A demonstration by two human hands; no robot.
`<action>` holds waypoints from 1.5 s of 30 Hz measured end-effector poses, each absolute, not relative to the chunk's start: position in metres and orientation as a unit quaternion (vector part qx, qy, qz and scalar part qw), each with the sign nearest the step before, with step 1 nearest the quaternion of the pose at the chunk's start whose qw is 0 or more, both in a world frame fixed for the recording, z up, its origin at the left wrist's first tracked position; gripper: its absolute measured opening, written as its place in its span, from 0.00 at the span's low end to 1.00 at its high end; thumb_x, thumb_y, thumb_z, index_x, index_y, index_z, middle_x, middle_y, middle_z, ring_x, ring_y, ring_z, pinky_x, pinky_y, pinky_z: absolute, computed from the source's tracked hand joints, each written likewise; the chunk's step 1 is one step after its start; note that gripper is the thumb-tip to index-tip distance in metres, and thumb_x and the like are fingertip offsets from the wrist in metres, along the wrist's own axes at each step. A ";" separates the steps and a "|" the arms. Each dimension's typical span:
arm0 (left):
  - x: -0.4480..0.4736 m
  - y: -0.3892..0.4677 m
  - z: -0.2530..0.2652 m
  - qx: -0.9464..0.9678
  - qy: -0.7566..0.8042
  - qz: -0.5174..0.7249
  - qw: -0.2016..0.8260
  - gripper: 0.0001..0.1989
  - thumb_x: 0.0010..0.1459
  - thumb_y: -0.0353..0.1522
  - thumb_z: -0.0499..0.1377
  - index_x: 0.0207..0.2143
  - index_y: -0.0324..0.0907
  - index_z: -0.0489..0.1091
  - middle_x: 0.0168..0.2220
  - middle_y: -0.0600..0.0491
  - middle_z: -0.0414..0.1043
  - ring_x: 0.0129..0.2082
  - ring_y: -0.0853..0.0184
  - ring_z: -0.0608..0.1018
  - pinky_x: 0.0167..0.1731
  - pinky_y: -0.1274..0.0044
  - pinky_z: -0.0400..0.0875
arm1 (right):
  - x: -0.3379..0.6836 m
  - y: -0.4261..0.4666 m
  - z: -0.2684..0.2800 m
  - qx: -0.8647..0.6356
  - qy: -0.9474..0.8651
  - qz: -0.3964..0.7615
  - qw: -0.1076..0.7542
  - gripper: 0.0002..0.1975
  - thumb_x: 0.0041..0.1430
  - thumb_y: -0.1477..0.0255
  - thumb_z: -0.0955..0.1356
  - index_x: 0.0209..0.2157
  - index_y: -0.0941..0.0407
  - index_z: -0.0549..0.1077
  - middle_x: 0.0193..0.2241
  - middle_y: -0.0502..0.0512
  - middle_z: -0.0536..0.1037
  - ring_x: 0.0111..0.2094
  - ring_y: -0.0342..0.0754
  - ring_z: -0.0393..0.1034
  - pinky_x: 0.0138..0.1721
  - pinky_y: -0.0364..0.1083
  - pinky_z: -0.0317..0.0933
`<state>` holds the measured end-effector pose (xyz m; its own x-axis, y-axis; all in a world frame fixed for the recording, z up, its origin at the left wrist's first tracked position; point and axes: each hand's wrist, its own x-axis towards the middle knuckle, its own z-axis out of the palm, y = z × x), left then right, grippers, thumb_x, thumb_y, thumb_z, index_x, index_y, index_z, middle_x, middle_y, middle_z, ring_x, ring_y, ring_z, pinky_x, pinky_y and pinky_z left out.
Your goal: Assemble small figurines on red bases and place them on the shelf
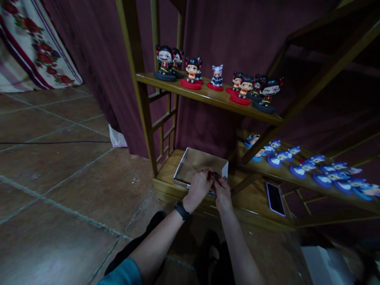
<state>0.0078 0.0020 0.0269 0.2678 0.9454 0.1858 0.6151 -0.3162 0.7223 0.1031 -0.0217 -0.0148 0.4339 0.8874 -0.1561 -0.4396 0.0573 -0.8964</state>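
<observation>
Both of my hands meet at the front edge of an open cardboard box (204, 158), which sits on the low wooden shelf. Between the fingers is a small red-and-black figurine (214, 175), mostly covered by them. My left hand (200, 184) is closed on its left side, with a dark band on the wrist. My right hand (222, 193) pinches it from the right. The box's inside shows bare brown cardboard.
Several black-haired figurines (164, 59) and a white-haired figurine (217, 75) stand on the upper shelf (208, 95). Blue-based figurines (303, 168) line the right shelf. A phone (275, 199) lies right of the box. A slanted wooden post (261, 142) rises between the shelves.
</observation>
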 end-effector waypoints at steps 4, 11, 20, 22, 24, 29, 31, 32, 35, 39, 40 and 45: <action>0.007 0.003 0.026 0.748 0.524 0.306 0.267 0.09 0.55 0.29 0.53 0.37 0.41 0.71 0.33 0.48 0.75 0.33 0.64 0.77 0.33 0.77 0.66 | 0.103 -0.022 -0.016 -0.494 -0.222 0.479 0.691 0.13 0.37 0.70 0.74 0.31 0.55 0.77 0.29 0.47 0.80 0.32 0.44 0.73 0.37 0.43 0.66; 0.005 0.007 0.024 0.739 0.495 0.327 0.319 0.08 0.54 0.27 0.53 0.33 0.39 0.72 0.31 0.49 0.75 0.31 0.67 0.75 0.30 0.79 0.65 | 0.107 -0.020 -0.021 -0.496 -0.228 0.475 0.690 0.15 0.38 0.68 0.74 0.32 0.54 0.78 0.32 0.48 0.80 0.34 0.45 0.73 0.39 0.45 0.67; 0.007 0.007 0.023 0.741 0.511 0.306 0.310 0.08 0.54 0.28 0.53 0.34 0.39 0.71 0.31 0.50 0.75 0.30 0.67 0.76 0.30 0.79 0.65 | 0.107 -0.022 -0.020 -0.511 -0.233 0.472 0.680 0.16 0.37 0.67 0.74 0.33 0.55 0.78 0.32 0.50 0.80 0.33 0.46 0.73 0.36 0.45 0.68; 0.007 0.006 0.021 0.745 0.509 0.308 0.303 0.09 0.55 0.28 0.53 0.36 0.40 0.71 0.33 0.50 0.75 0.32 0.67 0.76 0.32 0.79 0.66 | 0.107 -0.022 -0.019 -0.511 -0.230 0.472 0.681 0.15 0.37 0.67 0.74 0.32 0.55 0.78 0.30 0.49 0.80 0.32 0.45 0.73 0.35 0.44 0.67; 0.009 0.005 0.018 0.750 0.503 0.315 0.292 0.10 0.56 0.28 0.52 0.38 0.40 0.70 0.35 0.49 0.75 0.35 0.67 0.76 0.34 0.79 0.66 | 0.106 -0.023 -0.018 -0.510 -0.225 0.473 0.682 0.15 0.36 0.68 0.75 0.32 0.55 0.78 0.30 0.49 0.80 0.31 0.45 0.73 0.35 0.44 0.68; 0.011 0.002 0.013 0.765 0.497 0.311 0.268 0.10 0.58 0.29 0.50 0.41 0.39 0.68 0.35 0.48 0.74 0.34 0.66 0.76 0.33 0.78 0.67 | 0.108 -0.024 -0.018 -0.510 -0.207 0.472 0.689 0.15 0.36 0.68 0.75 0.31 0.56 0.77 0.28 0.49 0.79 0.29 0.45 0.72 0.31 0.44 0.67; 0.011 0.002 0.014 0.765 0.492 0.303 0.284 0.09 0.58 0.30 0.51 0.40 0.39 0.68 0.34 0.49 0.74 0.32 0.66 0.76 0.32 0.78 0.67 | 0.108 -0.024 -0.017 -0.504 -0.198 0.468 0.698 0.13 0.35 0.69 0.75 0.29 0.56 0.76 0.27 0.49 0.79 0.28 0.44 0.72 0.30 0.43 0.67; 0.010 0.003 0.015 0.765 0.487 0.298 0.298 0.09 0.57 0.29 0.52 0.39 0.39 0.69 0.33 0.49 0.74 0.32 0.67 0.76 0.32 0.78 0.67 | 0.109 -0.024 -0.016 -0.501 -0.192 0.466 0.704 0.13 0.35 0.70 0.75 0.28 0.56 0.76 0.27 0.48 0.79 0.28 0.44 0.72 0.30 0.43 0.67; 0.008 0.005 0.018 0.764 0.477 0.284 0.328 0.07 0.55 0.29 0.54 0.37 0.39 0.69 0.32 0.51 0.73 0.31 0.67 0.76 0.30 0.79 0.66 | 0.110 -0.024 -0.015 -0.497 -0.185 0.466 0.708 0.12 0.34 0.71 0.75 0.27 0.56 0.75 0.27 0.48 0.78 0.28 0.44 0.72 0.30 0.43 0.67; 0.008 0.004 0.018 0.769 0.493 0.273 0.301 0.08 0.55 0.28 0.53 0.38 0.39 0.68 0.32 0.50 0.73 0.31 0.67 0.75 0.31 0.79 0.66 | 0.110 -0.024 -0.015 -0.510 -0.198 0.480 0.686 0.11 0.36 0.70 0.75 0.27 0.56 0.75 0.26 0.47 0.78 0.26 0.43 0.72 0.27 0.42 0.66; 0.008 0.004 0.017 0.772 0.495 0.273 0.290 0.09 0.55 0.27 0.52 0.38 0.40 0.68 0.33 0.50 0.73 0.31 0.67 0.75 0.31 0.78 0.66 | 0.110 -0.024 -0.015 -0.513 -0.197 0.481 0.683 0.11 0.36 0.70 0.75 0.27 0.56 0.76 0.25 0.47 0.78 0.26 0.43 0.72 0.26 0.42 0.66; 0.011 0.000 0.013 0.786 0.496 0.271 0.252 0.13 0.55 0.25 0.52 0.43 0.40 0.66 0.38 0.48 0.72 0.33 0.66 0.76 0.33 0.78 0.67 | 0.110 -0.025 -0.011 -0.502 -0.185 0.487 0.691 0.12 0.34 0.72 0.74 0.27 0.56 0.76 0.25 0.48 0.79 0.26 0.44 0.72 0.27 0.42 0.67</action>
